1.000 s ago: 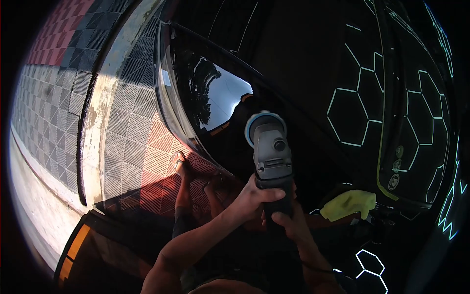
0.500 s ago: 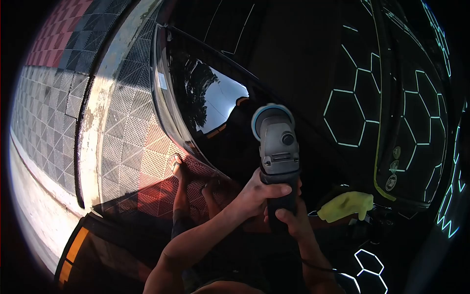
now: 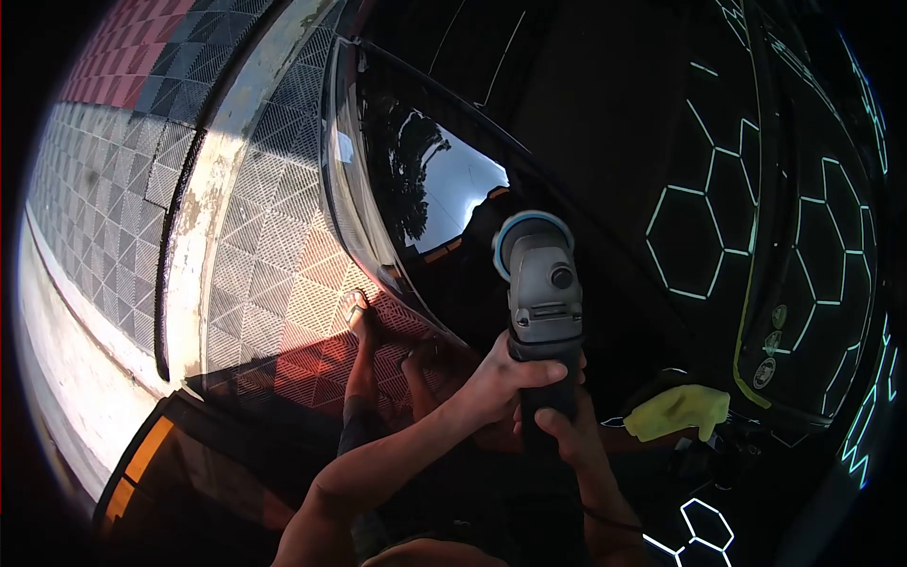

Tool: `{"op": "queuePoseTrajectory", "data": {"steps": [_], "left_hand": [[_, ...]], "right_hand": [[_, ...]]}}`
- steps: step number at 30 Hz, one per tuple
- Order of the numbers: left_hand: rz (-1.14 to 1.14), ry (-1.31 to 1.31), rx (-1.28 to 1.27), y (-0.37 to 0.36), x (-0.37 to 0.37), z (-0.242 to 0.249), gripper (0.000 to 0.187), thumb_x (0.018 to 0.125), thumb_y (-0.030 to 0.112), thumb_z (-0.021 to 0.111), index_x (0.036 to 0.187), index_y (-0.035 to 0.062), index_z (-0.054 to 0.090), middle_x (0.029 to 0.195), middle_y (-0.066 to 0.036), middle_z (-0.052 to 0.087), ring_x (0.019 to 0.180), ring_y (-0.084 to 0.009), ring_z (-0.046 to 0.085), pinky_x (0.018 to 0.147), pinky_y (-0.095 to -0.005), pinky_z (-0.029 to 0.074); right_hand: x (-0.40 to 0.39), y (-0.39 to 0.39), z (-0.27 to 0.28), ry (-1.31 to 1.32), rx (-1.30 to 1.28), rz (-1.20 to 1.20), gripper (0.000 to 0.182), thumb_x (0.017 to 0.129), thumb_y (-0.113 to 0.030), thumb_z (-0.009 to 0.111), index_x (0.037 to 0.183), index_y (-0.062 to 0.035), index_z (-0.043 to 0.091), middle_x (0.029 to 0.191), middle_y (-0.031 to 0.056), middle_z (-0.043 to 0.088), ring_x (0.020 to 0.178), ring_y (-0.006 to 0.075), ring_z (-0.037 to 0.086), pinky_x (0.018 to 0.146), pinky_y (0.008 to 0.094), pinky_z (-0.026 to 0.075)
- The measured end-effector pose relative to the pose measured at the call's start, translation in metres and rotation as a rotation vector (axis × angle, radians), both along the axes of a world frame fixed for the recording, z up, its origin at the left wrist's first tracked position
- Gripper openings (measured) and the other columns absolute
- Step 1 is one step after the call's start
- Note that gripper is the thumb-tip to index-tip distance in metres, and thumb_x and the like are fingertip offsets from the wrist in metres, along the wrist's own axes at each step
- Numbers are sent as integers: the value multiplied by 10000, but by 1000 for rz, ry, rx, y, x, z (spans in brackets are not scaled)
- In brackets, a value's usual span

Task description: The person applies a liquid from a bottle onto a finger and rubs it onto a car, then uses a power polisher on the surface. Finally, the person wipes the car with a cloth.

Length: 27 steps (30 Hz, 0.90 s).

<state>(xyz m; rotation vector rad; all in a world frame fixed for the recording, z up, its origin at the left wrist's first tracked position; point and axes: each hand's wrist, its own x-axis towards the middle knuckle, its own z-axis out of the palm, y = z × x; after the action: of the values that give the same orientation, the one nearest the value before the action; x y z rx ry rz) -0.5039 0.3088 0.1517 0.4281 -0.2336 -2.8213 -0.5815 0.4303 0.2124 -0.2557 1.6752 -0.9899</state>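
Observation:
A grey and black polisher [image 3: 548, 293] with a blue-rimmed round pad [image 3: 535, 227] is over the glossy black car panel [image 3: 444, 293]. Fingers of my left hand [image 3: 505, 380] wrap round the body just behind the polisher's head, thumb across the top. Lower down, my right hand [image 3: 570, 433] grips the dark rear handle, its thumb lying along it. The pad's underside is hidden, so contact with the panel cannot be made out. A dark cord [image 3: 609, 523] runs beside my right forearm.
A yellow cloth [image 3: 678, 414] is draped to the right of my hands. Tree and sky reflect in the panel. Beyond the car's curved edge lies grey and red tiled floor [image 3: 255, 246]. Hexagonal light reflections [image 3: 699, 241] cover the dark bodywork at right.
The view has turned, sliding the car and floor rightward in the picture. Against the panel's reflections, the polisher sits slightly further left. Both hands keep the same grip.

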Motion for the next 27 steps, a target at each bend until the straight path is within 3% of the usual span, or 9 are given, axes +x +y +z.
{"op": "queuePoseTrajectory", "data": {"steps": [2, 4, 9, 12, 17, 20, 21, 23, 27], "left_hand": [[2, -25, 8, 1, 7, -1, 459, 767, 256, 757, 1111, 4, 586, 962, -97, 656, 890, -202, 663, 823, -353, 552], [-26, -50, 3, 6, 14, -4, 651, 772, 319, 739, 1263, -10, 465, 1036, -156, 608, 962, -267, 636, 782, -366, 555], [-57, -85, -49, 12, 14, 2, 541, 740, 273, 757, 1152, -4, 539, 974, -118, 657, 908, -211, 662, 775, -311, 560], [-82, -42, -45, 22, 12, 3, 466, 781, 271, 770, 1118, 15, 576, 974, -75, 653, 914, -184, 655, 858, -330, 531], [-79, -65, 15, 31, 20, 5, 458, 779, 220, 764, 1134, 8, 569, 998, -90, 651, 937, -192, 653, 864, -332, 531], [-52, -98, 78, 20, 25, 3, 535, 743, 244, 773, 1158, -18, 560, 1009, -122, 652, 939, -214, 657, 858, -346, 537], [-67, -50, -9, 21, 28, -8, 692, 775, 339, 735, 1305, -2, 450, 1096, -170, 608, 999, -282, 639, 854, -392, 548], [-47, -59, 10, 14, 25, -3, 815, 753, 352, 767, 1385, 0, 392, 1162, -194, 591, 1063, -302, 623, 903, -411, 531], [-56, -11, 41, 29, 10, 3, 902, 730, 312, 792, 1442, 8, 329, 1233, -213, 565, 1095, -319, 610, 939, -422, 514]], "right_hand": [[3, -2, 1, -17, -1, 23, 532, 795, -455, 675, 978, 41, 616, 793, 111, 657, 700, 204, 681, 615, 307, 566], [8, -5, 4, -84, 45, -12, 519, 800, -441, 675, 971, 45, 617, 793, 113, 659, 701, 204, 683, 618, 312, 570], [12, 13, 4, -98, 18, -26, 545, 792, -464, 676, 959, 51, 617, 792, 127, 664, 703, 212, 689, 616, 318, 573], [15, 27, 5, -85, 12, -60, 561, 792, -475, 667, 964, 55, 613, 786, 133, 665, 702, 217, 691, 614, 326, 577], [24, 37, 4, -41, 14, -126, 567, 796, -452, 671, 1033, 56, 585, 804, 136, 664, 706, 226, 691, 615, 332, 573], [24, 25, 0, -109, 25, -133, 579, 796, -423, 693, 1101, 47, 547, 846, 138, 659, 726, 225, 683, 639, 336, 568], [22, 27, -6, -156, 16, -86, 544, 817, -320, 703, 1176, 39, 508, 894, 130, 645, 773, 209, 671, 680, 335, 564], [21, 30, -19, -161, -21, -33, 510, 846, -168, 703, 1251, 32, 468, 967, 119, 633, 834, 188, 659, 729, 324, 555], [13, 43, -8, -188, -41, -77, 546, 837, -229, 712, 1249, 33, 469, 959, 122, 640, 829, 192, 664, 716, 325, 558]]}}
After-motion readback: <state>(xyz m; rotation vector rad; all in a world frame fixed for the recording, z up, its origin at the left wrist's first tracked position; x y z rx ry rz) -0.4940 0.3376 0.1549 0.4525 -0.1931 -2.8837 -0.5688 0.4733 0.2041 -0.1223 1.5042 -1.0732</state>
